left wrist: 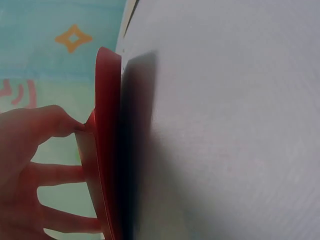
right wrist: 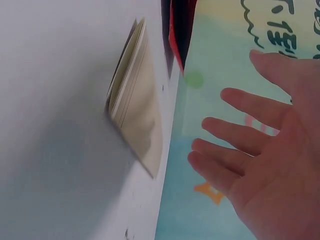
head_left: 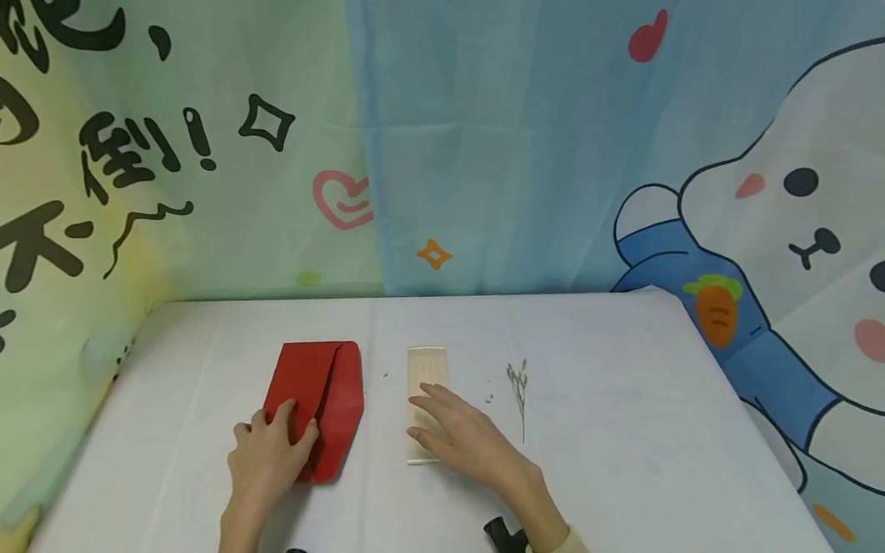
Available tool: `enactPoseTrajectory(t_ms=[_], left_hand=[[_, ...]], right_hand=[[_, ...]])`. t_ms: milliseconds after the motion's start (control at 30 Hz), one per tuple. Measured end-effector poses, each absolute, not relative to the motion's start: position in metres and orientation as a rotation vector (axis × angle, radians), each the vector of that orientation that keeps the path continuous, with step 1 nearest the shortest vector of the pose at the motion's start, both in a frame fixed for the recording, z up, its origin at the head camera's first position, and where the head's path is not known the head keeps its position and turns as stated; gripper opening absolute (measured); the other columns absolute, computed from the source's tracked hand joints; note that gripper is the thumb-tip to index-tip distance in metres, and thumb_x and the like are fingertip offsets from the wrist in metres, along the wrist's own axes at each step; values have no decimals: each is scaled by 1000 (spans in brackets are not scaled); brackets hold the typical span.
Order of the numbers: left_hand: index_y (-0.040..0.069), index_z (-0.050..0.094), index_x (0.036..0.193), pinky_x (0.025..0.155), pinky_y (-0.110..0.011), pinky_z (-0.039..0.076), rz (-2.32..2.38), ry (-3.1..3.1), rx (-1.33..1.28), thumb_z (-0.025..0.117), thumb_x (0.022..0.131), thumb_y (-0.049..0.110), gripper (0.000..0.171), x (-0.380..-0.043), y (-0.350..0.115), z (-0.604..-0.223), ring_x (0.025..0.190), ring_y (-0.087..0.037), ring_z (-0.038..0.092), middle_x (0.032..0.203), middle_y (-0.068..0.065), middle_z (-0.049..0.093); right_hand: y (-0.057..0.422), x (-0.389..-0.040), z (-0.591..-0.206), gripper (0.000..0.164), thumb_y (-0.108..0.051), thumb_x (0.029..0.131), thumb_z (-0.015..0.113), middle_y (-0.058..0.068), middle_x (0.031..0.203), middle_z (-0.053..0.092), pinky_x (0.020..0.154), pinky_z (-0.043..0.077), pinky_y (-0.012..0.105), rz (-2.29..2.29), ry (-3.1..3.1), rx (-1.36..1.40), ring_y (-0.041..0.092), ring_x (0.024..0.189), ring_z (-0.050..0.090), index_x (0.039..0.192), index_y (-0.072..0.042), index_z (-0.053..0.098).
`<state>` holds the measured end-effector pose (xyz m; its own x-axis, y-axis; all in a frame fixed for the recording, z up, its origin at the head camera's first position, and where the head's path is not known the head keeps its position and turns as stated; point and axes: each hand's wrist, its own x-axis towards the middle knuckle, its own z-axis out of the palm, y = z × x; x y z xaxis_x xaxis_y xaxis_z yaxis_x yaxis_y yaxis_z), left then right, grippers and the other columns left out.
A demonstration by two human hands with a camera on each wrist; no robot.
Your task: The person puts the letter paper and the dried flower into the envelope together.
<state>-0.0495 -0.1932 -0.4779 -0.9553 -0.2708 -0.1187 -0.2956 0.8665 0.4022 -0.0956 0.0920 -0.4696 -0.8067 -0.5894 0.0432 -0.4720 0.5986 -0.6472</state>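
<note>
My left hand [head_left: 263, 459] rests on a red paper envelope [head_left: 339, 421] lying on the white table, its flap slightly raised on the right. In the left wrist view the fingers press straight down on the envelope [left wrist: 107, 150], and the thumb touches it by the flap's edge. My right hand [head_left: 471, 441] hovers above a folded cream sheet of paper [head_left: 428, 361], fingers spread. In the right wrist view a gap shows between that hand [right wrist: 270, 145] and the folded paper [right wrist: 140, 110], which has several layers. The hand hides part of the paper in the head view.
A small dried sprig [head_left: 517, 389] lies right of the paper, with tiny crumbs beside it. White cloth covers the table [head_left: 628, 453]. Printed curtains [head_left: 494, 146] hang behind its far edge. A black strap piece [head_left: 505, 539] shows at the right wrist.
</note>
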Motion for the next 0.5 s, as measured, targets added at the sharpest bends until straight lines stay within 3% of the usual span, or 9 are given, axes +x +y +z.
enactPoseTrajectory(t_ms=[500], left_hand=[[2,55,142,74,-63,51,658,3000,-445,61,97,37,57,-48,-195,-483,112,-57,45,131,-38,50]], right_hand=[[43,-101,-458,39,-29,104,62,13,150,56,115,43,47,-885,2614,-984,27,143,49,138,-9,63]])
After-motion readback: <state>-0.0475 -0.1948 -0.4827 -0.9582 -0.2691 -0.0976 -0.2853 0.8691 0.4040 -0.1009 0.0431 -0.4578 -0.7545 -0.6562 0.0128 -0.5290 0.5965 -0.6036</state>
